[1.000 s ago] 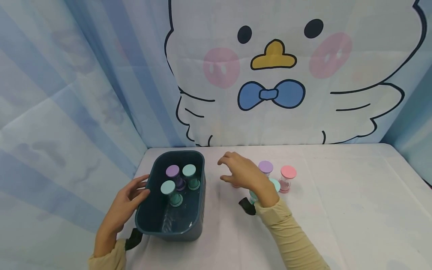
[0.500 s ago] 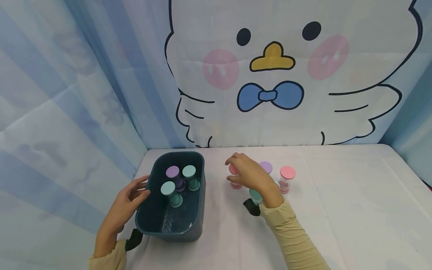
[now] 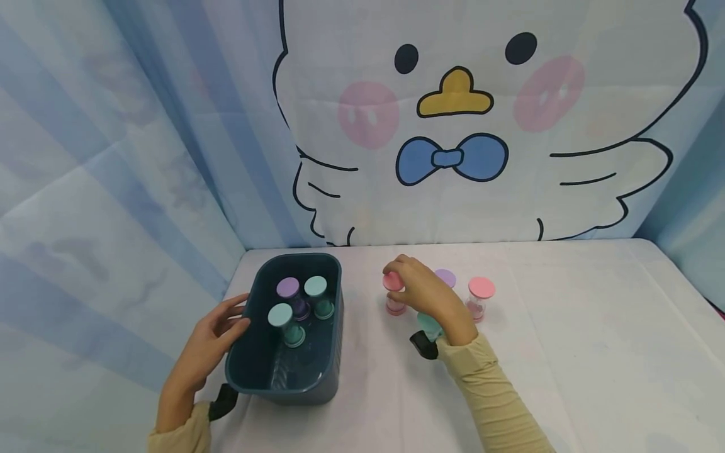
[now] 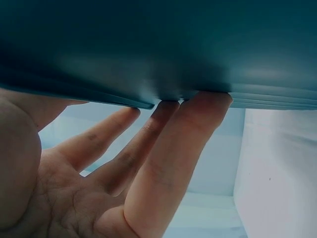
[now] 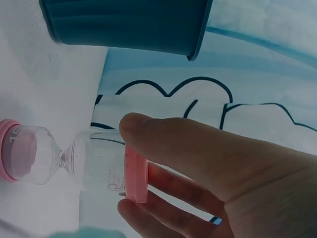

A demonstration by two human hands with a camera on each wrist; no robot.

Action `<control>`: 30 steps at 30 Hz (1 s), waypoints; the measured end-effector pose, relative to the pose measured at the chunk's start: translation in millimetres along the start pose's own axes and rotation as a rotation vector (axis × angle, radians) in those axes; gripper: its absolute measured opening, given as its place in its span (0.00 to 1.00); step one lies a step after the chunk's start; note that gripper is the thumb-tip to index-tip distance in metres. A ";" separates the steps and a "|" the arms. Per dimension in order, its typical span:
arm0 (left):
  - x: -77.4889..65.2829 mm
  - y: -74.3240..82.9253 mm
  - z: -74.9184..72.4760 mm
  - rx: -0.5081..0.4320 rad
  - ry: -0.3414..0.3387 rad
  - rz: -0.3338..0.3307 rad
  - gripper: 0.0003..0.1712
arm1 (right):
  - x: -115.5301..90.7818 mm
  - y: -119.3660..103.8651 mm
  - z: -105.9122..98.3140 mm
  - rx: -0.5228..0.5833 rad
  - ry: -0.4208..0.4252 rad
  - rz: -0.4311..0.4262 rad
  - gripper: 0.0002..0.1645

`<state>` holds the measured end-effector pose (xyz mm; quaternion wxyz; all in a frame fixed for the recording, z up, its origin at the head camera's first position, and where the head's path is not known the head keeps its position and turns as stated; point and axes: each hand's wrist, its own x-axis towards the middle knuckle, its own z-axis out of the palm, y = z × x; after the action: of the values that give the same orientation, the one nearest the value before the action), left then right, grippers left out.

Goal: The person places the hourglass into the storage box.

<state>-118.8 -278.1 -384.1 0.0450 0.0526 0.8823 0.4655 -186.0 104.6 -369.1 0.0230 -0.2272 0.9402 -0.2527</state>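
Pink and clear: upright at the right hand's (image 3: 421, 292) fingertips, on the white cloth-covered table (image 3: 566, 352), one pink-capped clear-glass hourglass (image 5: 84, 161) with a narrow neck. Held by the top cap, thumb to one side and fingers to the other; long axis vertical, foot down at table level. Whether lifted even slightly, hard to tell.

Main relation: far nearer to the right hand than to the left hand (image 3: 211, 340), with the open dark-teal plastic basket (image 3: 306, 398), round-cornered and deep, directly leftward of that grip. Only a short strip of table between, but a standing wall across any straight line from glass to basket floor, so height likely to matter as much as direction. Basket's longer side running away from the body, between both hands.

Left hand not clasping anything: fingers mostly extended, tips resting against the basket's outer left side.

Inside, rightward of the left hand: one purple-capped hourglass (image 3: 294, 299), one mint-capped hourglass farther off (image 3: 320, 299), and another mint-capped hourglass closer to the body (image 3: 287, 326), all apparently upright.

Close about the right hand: a loose mint-capped hourglass (image 3: 428, 323), partly hidden by the wrist; a loose purple-capped hourglass (image 3: 446, 277) just beyond the wrist; a second pink-capped hourglass (image 3: 479, 299) to the right.
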 end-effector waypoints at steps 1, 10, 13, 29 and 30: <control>-0.2 -0.2 -0.3 0.001 0.000 -0.003 0.33 | 0.6 0.2 0.5 0.001 0.001 0.001 0.22; 0.1 4.3 -1.4 -0.030 -0.010 -0.002 0.34 | 1.9 6.5 3.0 0.041 0.027 0.016 0.21; 0.7 4.3 -0.8 -0.035 -0.011 -0.004 0.34 | 2.2 7.4 2.1 0.032 0.037 0.005 0.20; -0.8 3.8 -1.5 -0.047 -0.011 -0.006 0.33 | 2.0 0.0 -4.5 0.016 0.066 -0.015 0.20; -0.9 3.6 -1.6 -0.049 -0.012 -0.007 0.33 | 2.1 -0.4 -4.7 0.016 0.066 -0.012 0.20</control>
<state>-117.9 -277.4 -380.2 0.0530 0.0510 0.8706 0.4864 -188.4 105.6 -364.6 -0.0077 -0.2241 0.9370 -0.2679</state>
